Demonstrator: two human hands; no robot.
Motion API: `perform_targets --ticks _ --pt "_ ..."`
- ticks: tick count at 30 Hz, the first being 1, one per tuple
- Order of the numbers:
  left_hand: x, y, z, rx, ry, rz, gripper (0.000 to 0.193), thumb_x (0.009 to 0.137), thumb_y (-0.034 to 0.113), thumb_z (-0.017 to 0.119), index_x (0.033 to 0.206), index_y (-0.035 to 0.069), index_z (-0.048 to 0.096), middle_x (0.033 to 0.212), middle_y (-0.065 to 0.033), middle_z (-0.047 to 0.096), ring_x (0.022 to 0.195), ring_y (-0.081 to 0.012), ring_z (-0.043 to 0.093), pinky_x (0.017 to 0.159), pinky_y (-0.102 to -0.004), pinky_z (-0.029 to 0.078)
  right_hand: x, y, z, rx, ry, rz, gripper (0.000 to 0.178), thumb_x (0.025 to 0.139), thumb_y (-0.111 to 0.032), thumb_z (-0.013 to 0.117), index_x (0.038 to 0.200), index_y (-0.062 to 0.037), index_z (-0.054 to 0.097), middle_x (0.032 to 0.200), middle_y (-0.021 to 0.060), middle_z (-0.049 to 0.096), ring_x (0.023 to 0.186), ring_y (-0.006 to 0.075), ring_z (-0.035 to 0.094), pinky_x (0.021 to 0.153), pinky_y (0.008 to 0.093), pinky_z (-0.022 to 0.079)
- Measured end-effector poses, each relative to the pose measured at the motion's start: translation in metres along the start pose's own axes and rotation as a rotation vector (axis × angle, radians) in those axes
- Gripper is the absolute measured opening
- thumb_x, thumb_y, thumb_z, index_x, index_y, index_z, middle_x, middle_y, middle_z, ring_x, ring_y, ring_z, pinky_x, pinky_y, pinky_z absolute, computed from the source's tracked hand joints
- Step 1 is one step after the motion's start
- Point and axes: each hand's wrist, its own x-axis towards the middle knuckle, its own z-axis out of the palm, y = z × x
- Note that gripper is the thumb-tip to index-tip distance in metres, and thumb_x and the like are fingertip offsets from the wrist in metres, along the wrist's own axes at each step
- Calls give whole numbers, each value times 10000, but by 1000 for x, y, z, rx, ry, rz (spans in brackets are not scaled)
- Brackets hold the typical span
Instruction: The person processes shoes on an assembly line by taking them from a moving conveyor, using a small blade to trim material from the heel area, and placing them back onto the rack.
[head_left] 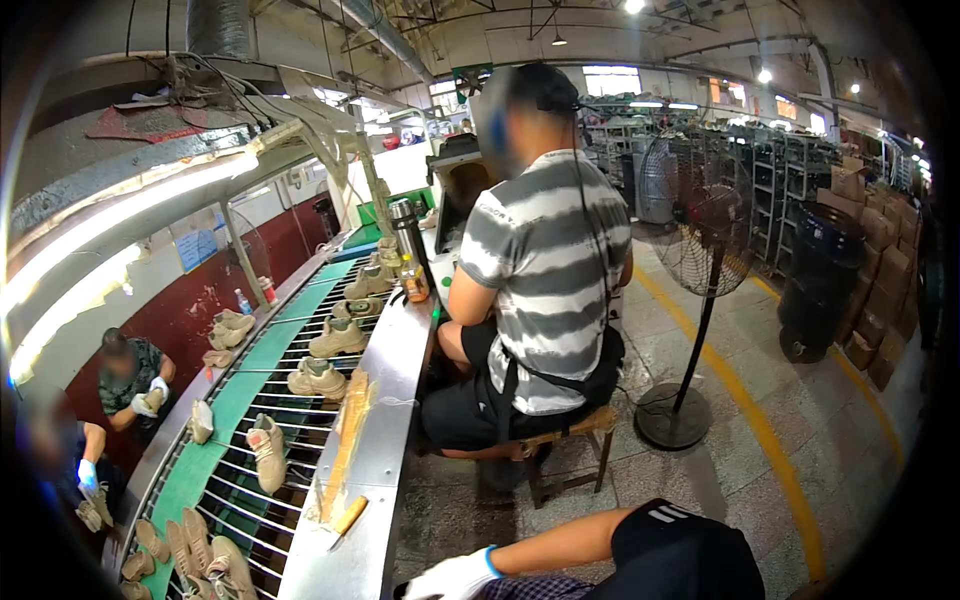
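Note:
Only one of my hands shows. My right hand [452,578], in a white glove with a blue cuff, sits at the lower edge beside the steel ledge [395,400] of a conveyor. Its fingers are cut off by the frame edge, so I cannot see whether it holds anything. My bare forearm runs right to a black sleeve. Nearest on the ledge lies a yellow-handled tool [348,517], and beyond it a long yellowish strip [350,420]. Beige shoes [267,450] ride the green roller conveyor [225,410]. My left hand is out of view.
A person in a striped shirt [545,290] sits on a wooden stool [570,440] at the ledge ahead. A pedestal fan [690,300] stands on the floor to the right, with stacked cartons [885,280] beyond. Gloved workers [135,385] sit across the conveyor. A flask [405,225] stands on the ledge.

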Motion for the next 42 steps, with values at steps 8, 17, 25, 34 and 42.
perform_targets --ticks 8,17,25,34,42 --pt "32 -33 38 68 421 -177 467 929 243 761 1316 -5 678 1270 -188 712 1157 -311 681 1029 -427 536 -43 11 99 190 230 -10 607 1033 -452 676 1501 -77 584 1540 204 560 1464 390 468 1235 517 357" --pt "95 -70 77 -329 833 193 424 979 259 647 1308 -8 660 1341 -215 640 1211 -362 631 1075 -471 501 41 -83 0 480 -93 -676 361 967 -323 807 1002 14 683 1002 222 674 962 336 637 924 516 500" --pt "2 -79 135 -37 847 253 702 764 411 922 1291 25 666 1410 -257 583 1287 -427 596 1094 -520 493 21 -50 10 53 34 -183 654 718 -465 964 1138 -72 653 1112 134 645 1007 334 623 892 450 522" --pt "4 -86 164 -314 1033 175 710 641 184 968 1222 17 597 1152 -193 641 1038 -344 673 853 -428 583 58 -55 -2 98 -115 -343 695 678 -317 1006 1182 -73 595 1111 106 643 1019 293 626 851 412 542" --pt "21 -107 144 -342 1083 273 701 587 190 975 1146 59 574 1009 -124 603 859 -297 610 714 -405 511 75 -44 1 209 -98 -200 732 658 -406 1034 1183 -84 638 1075 79 592 1016 241 579 852 368 514"
